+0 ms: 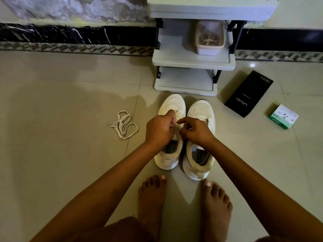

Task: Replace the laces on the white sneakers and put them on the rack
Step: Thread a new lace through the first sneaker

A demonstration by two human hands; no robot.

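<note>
Two white sneakers stand side by side on the tiled floor, toes toward the rack: the left sneaker and the right sneaker. My left hand and my right hand meet over the left sneaker's tongue, both pinching a white lace between curled fingers. Most of that lace is hidden under my hands. A loose white lace lies in a heap on the floor to the left. The grey shoe rack stands just beyond the sneakers.
A beige basket holding laces sits on the rack's middle shelf. A black phone box and a small green-and-white box lie on the floor to the right. My bare feet are just behind the sneakers. A wall runs along the back.
</note>
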